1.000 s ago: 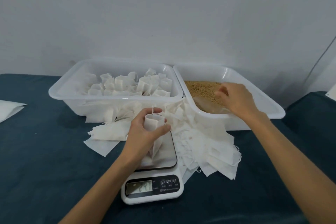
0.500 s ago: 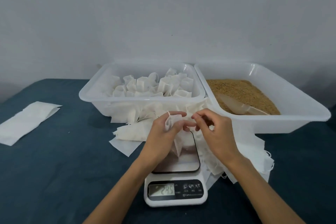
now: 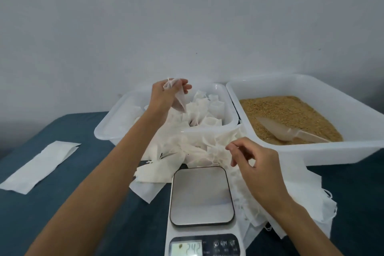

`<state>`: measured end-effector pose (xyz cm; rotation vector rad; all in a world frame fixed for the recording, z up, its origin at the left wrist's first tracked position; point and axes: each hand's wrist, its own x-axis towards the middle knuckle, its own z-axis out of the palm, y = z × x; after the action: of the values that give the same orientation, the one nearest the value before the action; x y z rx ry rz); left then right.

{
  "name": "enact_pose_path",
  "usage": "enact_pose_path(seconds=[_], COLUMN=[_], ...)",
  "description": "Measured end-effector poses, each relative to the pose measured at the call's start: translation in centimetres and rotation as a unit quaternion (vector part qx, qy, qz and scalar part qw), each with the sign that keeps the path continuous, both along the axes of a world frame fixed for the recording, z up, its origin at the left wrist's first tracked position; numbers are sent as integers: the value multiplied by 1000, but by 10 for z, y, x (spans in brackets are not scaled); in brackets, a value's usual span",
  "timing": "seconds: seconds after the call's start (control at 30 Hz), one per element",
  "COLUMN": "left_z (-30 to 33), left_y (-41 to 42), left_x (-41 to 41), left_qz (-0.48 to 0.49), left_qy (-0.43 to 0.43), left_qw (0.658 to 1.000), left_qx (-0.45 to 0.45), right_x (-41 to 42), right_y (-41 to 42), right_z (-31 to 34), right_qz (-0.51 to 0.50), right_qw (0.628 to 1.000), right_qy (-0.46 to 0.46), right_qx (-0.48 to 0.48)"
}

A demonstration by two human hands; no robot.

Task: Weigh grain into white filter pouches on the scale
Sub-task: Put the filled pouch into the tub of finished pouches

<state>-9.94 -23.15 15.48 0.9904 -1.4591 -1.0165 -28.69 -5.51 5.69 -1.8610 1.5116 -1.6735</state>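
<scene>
Dark blue worktop (image 3: 62, 203) with scale (image 3: 201, 195) as landmark: a filled pouch (image 3: 179, 97), pinched in the left hand (image 3: 166, 94) above the bin (image 3: 116, 129) behind, should be lowered upright among its neighbours, while the right hand (image 3: 252, 162), loosely curled and empty, hovers just right.

Scale (image 3: 202, 210) display being cut off by bottom edge; digits blurred, reading uncertain. Left forearm hiding part of left tub (image 3: 108, 131) and part of pouch pile (image 3: 178, 151). Held pouch (image 3: 176, 93) partly hidden behind left hand (image 3: 164, 93); contents impossible to tell. Scoop (image 3: 291, 131) bowl lying partly buried in grain (image 3: 286, 110). Right tub (image 3: 340, 151) running off right edge.
</scene>
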Motion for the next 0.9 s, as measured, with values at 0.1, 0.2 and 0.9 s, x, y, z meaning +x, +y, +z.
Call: enact_pose_path(seconds=[0.1,0.2,0.9], left_z=[-16,-34,-63], left_y=[-30,-45,99], left_x=[-4,0,52], left_qz=[13,37,113], left_qy=[-64,-195,-208], left_qw=[997,978,951], left_qx=[45,59,-197], right_x=[-2,-4,-5], right_y=[0,0,3], right_z=[1,1,5], right_qz=[-3,-5,-11], right_qw=[1000,1000,1000], right_qy=[-9,-21,-16], right_qx=[-1,5,6])
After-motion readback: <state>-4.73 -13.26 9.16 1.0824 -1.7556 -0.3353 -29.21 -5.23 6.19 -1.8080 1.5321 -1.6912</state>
